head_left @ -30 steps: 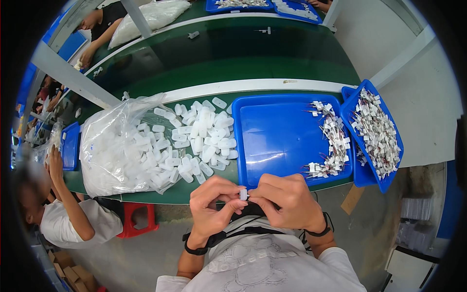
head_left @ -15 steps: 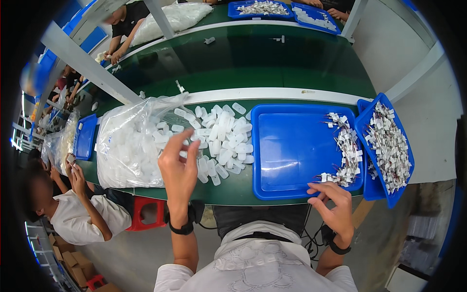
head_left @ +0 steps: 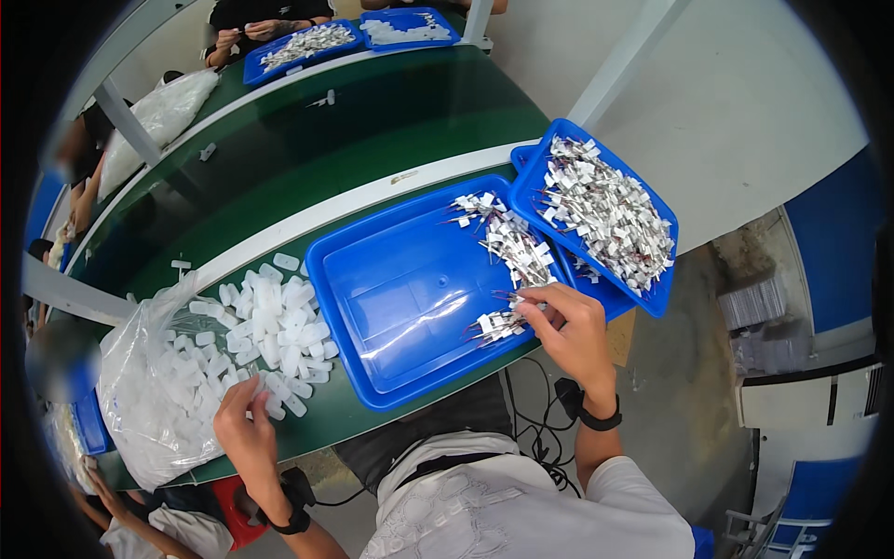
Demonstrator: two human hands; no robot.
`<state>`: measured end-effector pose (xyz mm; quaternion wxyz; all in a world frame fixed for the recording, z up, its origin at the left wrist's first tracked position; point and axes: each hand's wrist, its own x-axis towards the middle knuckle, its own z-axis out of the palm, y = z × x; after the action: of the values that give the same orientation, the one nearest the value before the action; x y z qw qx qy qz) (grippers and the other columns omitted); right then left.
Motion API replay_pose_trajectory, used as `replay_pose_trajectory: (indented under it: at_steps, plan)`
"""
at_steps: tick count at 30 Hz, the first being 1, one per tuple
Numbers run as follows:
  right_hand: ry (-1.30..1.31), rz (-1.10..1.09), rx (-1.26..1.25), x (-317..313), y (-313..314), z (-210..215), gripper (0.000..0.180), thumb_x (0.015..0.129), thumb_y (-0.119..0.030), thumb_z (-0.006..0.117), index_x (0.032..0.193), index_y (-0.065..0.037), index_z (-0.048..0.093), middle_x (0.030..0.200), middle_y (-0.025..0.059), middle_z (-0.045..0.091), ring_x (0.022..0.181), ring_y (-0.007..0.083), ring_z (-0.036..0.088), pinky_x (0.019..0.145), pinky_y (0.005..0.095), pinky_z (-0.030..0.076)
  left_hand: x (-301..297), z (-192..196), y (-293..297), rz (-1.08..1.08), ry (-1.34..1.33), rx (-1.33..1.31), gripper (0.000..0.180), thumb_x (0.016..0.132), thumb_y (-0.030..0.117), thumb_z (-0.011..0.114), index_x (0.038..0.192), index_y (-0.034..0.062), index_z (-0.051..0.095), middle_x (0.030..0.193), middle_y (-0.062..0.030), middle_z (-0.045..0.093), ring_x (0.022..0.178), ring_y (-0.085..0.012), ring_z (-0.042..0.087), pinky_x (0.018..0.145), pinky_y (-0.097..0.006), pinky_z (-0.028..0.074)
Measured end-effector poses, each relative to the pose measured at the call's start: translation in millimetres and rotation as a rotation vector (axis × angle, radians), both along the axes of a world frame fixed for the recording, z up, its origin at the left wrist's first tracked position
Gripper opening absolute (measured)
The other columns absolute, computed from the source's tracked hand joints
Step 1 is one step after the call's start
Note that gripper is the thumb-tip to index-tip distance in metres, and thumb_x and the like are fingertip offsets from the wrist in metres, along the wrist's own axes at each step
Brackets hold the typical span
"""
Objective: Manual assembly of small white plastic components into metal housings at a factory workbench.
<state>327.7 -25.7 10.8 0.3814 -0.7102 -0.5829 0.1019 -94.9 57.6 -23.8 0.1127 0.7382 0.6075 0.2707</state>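
My left hand is at the near edge of a pile of small white translucent plastic housings. Its thumb and fingers are curled close together; whether a housing sits between them is hard to see. My right hand pinches a small white part with thin dark wires at the right side of a blue tray. Similar wired parts lie in a band along that side of the tray. A clear plastic bag of housings lies open beside my left hand.
A second blue tray, heaped with wired parts, rests tilted on another at the right. Beyond a pale rail runs a green surface with a few loose pieces. Other people sit across and at the left; a red stool stands below the bench.
The view has turned to the right. My left hand has come down to the near edge of the housings, and my right hand has moved in over the wired parts and pinched one.
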Motion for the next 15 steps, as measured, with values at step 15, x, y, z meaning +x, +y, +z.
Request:
replay_pose_trajectory:
  at_steps: [15]
  plan:
    - [-0.557, 0.158, 0.007, 17, 102, 16, 0.016, 0.082, -0.013, 0.081, 0.094, -0.005, 0.076, 0.087, 0.0136, 0.069, 0.071, 0.0354, 0.070, 0.060, 0.0448, 0.054, 50, 26, -30, 0.008, -0.756, -0.081, 0.025, 0.101, -0.002, 0.061, 0.125, -0.0064, 0.066, 0.095, -0.0124, 0.073, 0.082, -0.0149, 0.074, 0.055, -0.022, 0.056]
